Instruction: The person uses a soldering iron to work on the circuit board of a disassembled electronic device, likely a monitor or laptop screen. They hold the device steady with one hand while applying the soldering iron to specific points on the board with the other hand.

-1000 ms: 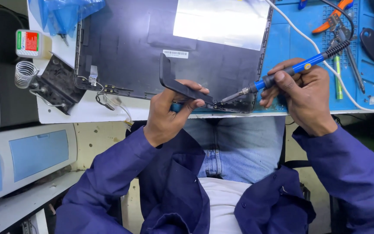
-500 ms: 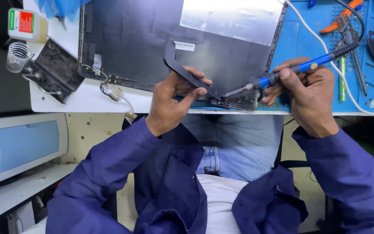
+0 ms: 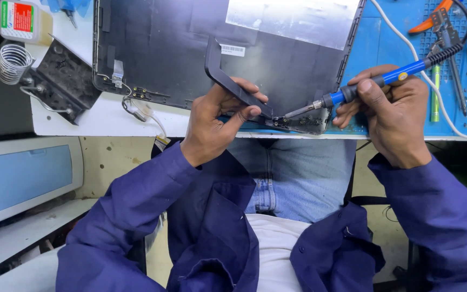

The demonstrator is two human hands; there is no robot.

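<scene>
The left hand [image 3: 214, 121] pinches black tweezers [image 3: 233, 84], tips down at the near corner of the dark lid [image 3: 190, 48]; the right hand [image 3: 393, 111] grips a blue iron [image 3: 374, 84], its tip touching that same corner; pliers [image 3: 441, 21] lie right of the lid; a wire coil [image 3: 13, 64] stands left of it.

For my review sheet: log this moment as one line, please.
left hand: holds black tweezers | right hand: holds blue soldering iron | tips: meet at hinge corner of dark laptop lid | surface: blue mat
</scene>
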